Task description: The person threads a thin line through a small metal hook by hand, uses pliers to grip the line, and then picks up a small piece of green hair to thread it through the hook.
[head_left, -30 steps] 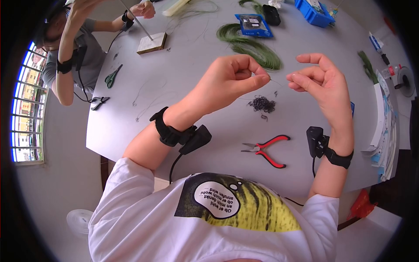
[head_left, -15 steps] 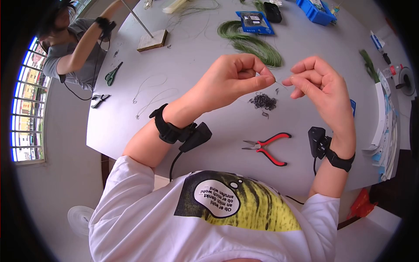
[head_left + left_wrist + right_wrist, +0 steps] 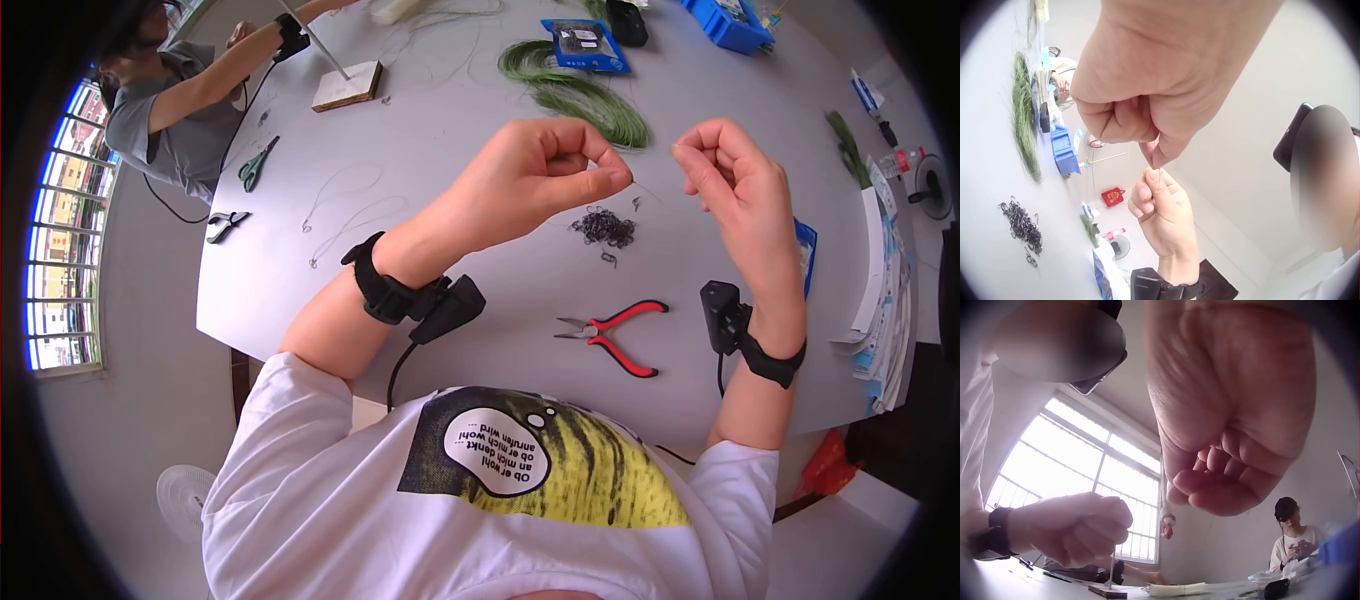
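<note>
My left hand [image 3: 545, 180] is raised over the table, thumb and forefinger pinching a thin line [image 3: 648, 190]. A short length of it sticks out towards the right. Facing it, my right hand [image 3: 735, 185] hovers a little apart with fingers curled and thumb tip against the forefinger; I cannot tell if it pinches any line. In the left wrist view, the right hand [image 3: 1163, 209] appears just beyond the left fingertips. Below both hands lies a pile of small black wire pieces [image 3: 605, 228], with a few loose ones beside it. Red-handled pliers [image 3: 620, 338] lie spread nearer my body.
Green line bundles [image 3: 590, 105] and a blue packet [image 3: 585, 47] lie at the back, near a blue bin [image 3: 728, 25]. Another person [image 3: 170, 110] works at the left by a board with a rod [image 3: 347, 88]. Scissors [image 3: 257, 165] and black-handled pliers [image 3: 227, 227] lie by the left edge.
My right hand came up to the left fingertips, then drew back right, its fingers curling in more. The left hand has barely moved. The other person's arms shifted.
</note>
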`<state>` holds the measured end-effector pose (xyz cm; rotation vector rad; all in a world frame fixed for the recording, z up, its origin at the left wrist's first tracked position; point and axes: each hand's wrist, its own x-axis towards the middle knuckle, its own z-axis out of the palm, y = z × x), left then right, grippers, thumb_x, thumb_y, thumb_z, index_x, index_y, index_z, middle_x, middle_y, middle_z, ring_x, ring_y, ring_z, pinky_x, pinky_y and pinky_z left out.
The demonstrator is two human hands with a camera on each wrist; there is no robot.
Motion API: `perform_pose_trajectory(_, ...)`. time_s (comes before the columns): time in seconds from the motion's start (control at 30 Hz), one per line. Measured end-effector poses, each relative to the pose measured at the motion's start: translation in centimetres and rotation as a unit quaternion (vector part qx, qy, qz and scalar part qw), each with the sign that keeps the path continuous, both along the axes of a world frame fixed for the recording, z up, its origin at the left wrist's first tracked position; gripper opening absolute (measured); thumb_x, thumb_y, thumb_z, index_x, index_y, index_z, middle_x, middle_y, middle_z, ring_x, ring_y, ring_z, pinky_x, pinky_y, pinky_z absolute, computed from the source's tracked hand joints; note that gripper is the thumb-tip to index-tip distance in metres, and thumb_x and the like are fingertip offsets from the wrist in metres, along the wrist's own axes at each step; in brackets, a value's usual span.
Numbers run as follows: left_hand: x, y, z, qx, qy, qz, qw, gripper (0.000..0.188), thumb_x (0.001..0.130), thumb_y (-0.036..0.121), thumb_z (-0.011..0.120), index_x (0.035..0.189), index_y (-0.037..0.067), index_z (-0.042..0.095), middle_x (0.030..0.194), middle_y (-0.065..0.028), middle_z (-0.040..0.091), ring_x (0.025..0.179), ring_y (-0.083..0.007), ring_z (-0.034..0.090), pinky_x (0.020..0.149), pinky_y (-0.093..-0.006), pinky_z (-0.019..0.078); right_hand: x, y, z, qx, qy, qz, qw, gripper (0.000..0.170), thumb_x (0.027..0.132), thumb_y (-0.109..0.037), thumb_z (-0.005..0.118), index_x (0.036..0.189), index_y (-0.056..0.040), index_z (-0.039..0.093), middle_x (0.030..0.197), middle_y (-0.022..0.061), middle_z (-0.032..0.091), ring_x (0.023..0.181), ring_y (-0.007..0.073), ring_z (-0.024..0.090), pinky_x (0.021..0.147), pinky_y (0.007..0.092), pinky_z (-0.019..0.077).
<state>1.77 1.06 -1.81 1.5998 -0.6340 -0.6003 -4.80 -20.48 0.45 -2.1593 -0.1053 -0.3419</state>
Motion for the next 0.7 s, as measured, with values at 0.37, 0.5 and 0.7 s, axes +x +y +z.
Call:
perform_pose_trajectory(0.37, -0.1, -0.1, -0.2, -0.031, 0.0, 0.017, 0.999, 0.019, 0.096, 0.016, 0.066, 0.102, -0.002, 0.064, 0.098, -0.0024, 0.068, 0.092, -0.0048, 0.063, 0.084, -0.0201, 0.0505, -0.1, 1.1, -0.3, 0.049, -0.043, 0.027, 0.998, 0.009, 0.09, -0.007, 0.068, 0.087, -0.0013, 0.061, 0.057, -0.0064, 0.041, 0.055, 0.0019, 0.031, 0.05, 0.0209, 0.0258)
perform_pose_trajectory(0.5, -0.1, -0.1, -0.1, -0.059, 0.002, 0.022, 0.998, 0.018, 0.096, 0.015, 0.066, 0.102, -0.001, 0.065, 0.099, -0.0029, 0.068, 0.092, -0.0055, 0.063, 0.084, -0.0202, 0.0508, -0.2, 1.3, -0.1, 0.045, -0.057, 0.052, 0.996, 0.009, 0.088, -0.005, 0.068, 0.085, -0.0015, 0.061, 0.057, -0.0065, 0.041, 0.053, 0.0022, 0.031, 0.049, 0.0209, 0.0253)
perform_pose_trajectory(0.7, -0.1, -0.1, -0.2, -0.067, 0.0, 0.024, 0.997, 0.017, 0.095, 0.014, 0.067, 0.102, -0.001, 0.065, 0.099, -0.0033, 0.069, 0.093, -0.006, 0.064, 0.083, -0.0201, 0.0511, -0.3, 1.2, 0.0, 0.027, -0.074, 0.061, 0.995, 0.01, 0.087, -0.004, 0.068, 0.082, -0.0015, 0.06, 0.055, -0.0059, 0.04, 0.052, 0.0027, 0.031, 0.049, 0.0211, 0.0251)
